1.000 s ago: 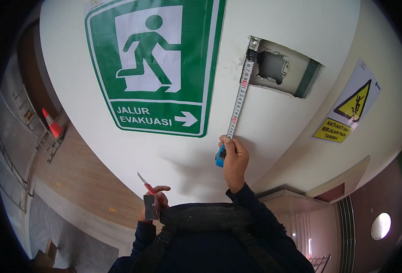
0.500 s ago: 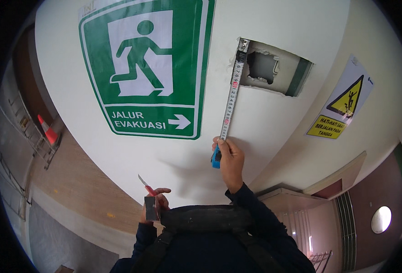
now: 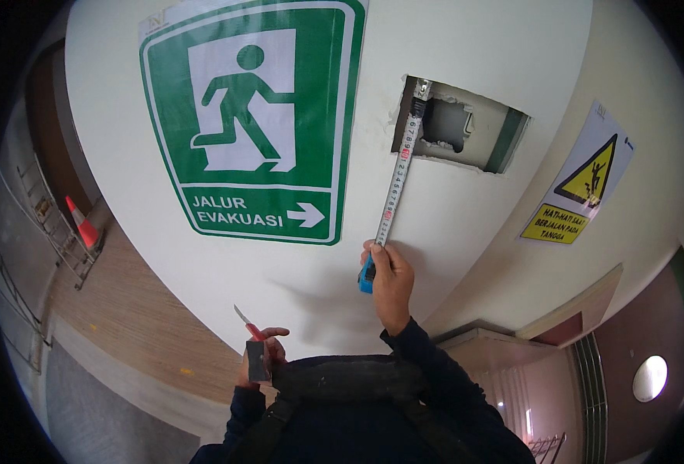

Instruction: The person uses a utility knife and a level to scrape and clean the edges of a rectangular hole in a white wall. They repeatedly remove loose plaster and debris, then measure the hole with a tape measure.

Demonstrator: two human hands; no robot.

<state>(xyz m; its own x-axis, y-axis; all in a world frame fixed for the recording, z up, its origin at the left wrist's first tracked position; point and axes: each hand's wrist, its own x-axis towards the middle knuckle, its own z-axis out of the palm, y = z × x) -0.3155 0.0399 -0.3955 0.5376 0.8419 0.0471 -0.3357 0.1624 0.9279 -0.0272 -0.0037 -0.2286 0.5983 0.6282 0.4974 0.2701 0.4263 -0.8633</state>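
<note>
A blue tape measure [image 3: 367, 277] is gripped in my right hand [image 3: 392, 284], low in front of the white wall panel. Its metal blade [image 3: 397, 182] runs upward from my thumb, and the tip lies over the left part of a rectangular cutout [image 3: 490, 127]. Inside that cutout is a smaller, ragged hole [image 3: 446, 124]. My left hand [image 3: 275, 349], lower and to the left, is closed on a red-handled knife [image 3: 255, 332] with its curved blade pointing up. A dark grey block [image 3: 258, 361] covers part of this hand; I cannot tell whether it is held.
A large green-and-white exit sign [image 3: 249, 116] is stuck on the panel left of the cutout. On the right-hand wall hangs a yellow warning sign [image 3: 578, 182]. An orange traffic cone [image 3: 83, 224] and a metal ladder [image 3: 52, 224] stand at far left.
The tape's tip has shifted right, away from the cutout's left edge and further over the opening. The whole scene sits slightly lower in view. Both hands keep their hold.
</note>
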